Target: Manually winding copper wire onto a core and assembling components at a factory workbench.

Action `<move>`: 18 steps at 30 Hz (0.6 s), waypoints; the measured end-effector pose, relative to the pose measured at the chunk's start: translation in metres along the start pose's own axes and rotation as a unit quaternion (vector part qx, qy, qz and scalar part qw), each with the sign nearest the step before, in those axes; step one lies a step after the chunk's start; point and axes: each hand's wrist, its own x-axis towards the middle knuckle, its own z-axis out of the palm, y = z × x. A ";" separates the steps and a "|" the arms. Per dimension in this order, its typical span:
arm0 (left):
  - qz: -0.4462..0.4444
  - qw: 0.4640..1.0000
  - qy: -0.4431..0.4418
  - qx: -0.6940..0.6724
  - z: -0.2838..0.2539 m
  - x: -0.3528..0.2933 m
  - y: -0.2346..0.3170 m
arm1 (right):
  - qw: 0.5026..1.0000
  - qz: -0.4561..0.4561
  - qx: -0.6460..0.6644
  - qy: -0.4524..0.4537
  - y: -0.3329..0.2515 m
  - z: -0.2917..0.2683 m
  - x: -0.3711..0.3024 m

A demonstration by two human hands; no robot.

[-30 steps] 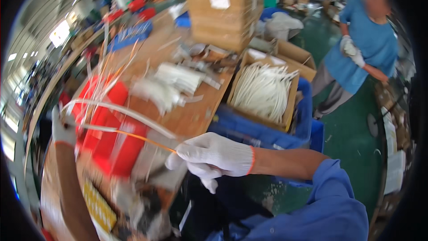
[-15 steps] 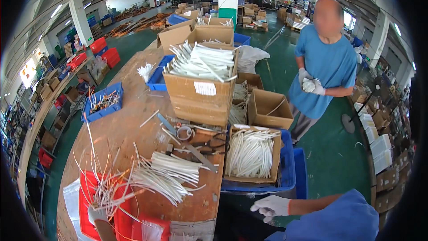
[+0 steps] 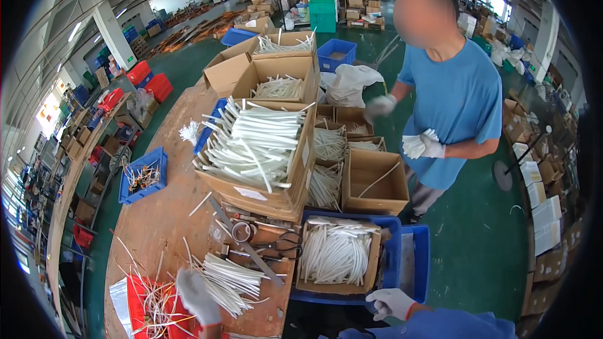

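Observation:
My left hand, in a white glove, hovers at the right side of a red bin. The bin holds a tangle of thin wires, pale and copper-coloured. Motion smears that hand's fingers, so their grip is unclear. Just right of it, a loose bundle of white tubes lies on the wooden table. My right hand, gloved too, is by the front edge of a blue crate. Its fingers are loosely bent and apart, with nothing visible in them. Inside the crate sits a cardboard box of white tubes.
Scissors, a tape roll and a steel ruler lie behind the bundle. A tall carton of tubes stands beyond. A blue tray is at left. A co-worker stands at right, holding white pieces.
My left hand has moved right, away from the wires, toward the white tubes. My view has shifted. The co-worker has come nearer and stretched one hand toward the boxes.

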 end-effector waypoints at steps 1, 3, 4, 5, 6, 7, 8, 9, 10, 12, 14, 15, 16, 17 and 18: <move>0.044 0.997 -0.017 0.056 0.029 0.005 0.031 | 1.000 -0.006 0.019 0.000 -0.011 -0.013 0.000; 0.204 0.972 -0.094 0.069 0.083 0.015 0.099 | 0.998 -0.024 0.061 0.010 -0.026 -0.038 0.001; 0.296 0.941 -0.133 0.098 0.112 0.022 0.135 | 0.997 -0.034 0.070 0.028 -0.033 -0.044 -0.004; 0.292 0.942 -0.156 0.052 0.145 0.024 0.161 | 0.995 -0.050 0.079 0.038 -0.037 -0.049 -0.007; 0.315 0.929 -0.186 0.048 0.174 0.033 0.169 | 0.993 -0.067 0.088 0.048 -0.039 -0.052 -0.010; 0.373 0.903 -0.204 0.067 0.199 0.044 0.186 | 0.990 -0.083 0.098 0.057 -0.038 -0.054 -0.011; 0.408 0.875 -0.250 0.075 0.221 0.060 0.204 | 0.988 -0.097 0.100 0.068 -0.033 -0.060 -0.012; 0.419 0.866 -0.254 0.097 0.241 0.073 0.209 | 0.986 -0.110 0.103 0.074 -0.025 -0.065 -0.012; 0.433 0.858 -0.250 0.116 0.263 0.089 0.206 | 0.983 -0.129 0.101 0.078 -0.025 -0.068 -0.009; 0.426 0.847 -0.272 0.166 0.288 0.111 0.197 | 0.980 -0.122 0.126 0.098 -0.018 -0.067 -0.014; 0.394 0.834 -0.314 0.223 0.305 0.131 0.190 | 0.977 -0.118 0.146 0.105 -0.009 -0.070 -0.013; 0.405 0.826 -0.323 0.221 0.308 0.136 0.181 | 0.977 -0.108 0.148 0.113 -0.011 -0.072 -0.007; 0.416 0.816 -0.333 0.222 0.307 0.138 0.167 | 0.977 -0.096 0.150 0.118 -0.018 -0.067 -0.003; 0.427 0.806 -0.347 0.218 0.309 0.138 0.160 | 0.976 -0.084 0.155 0.130 -0.026 -0.061 -0.002; 0.409 0.814 -0.352 0.216 0.310 0.136 0.157 | 0.976 -0.094 0.149 0.129 -0.038 -0.054 0.000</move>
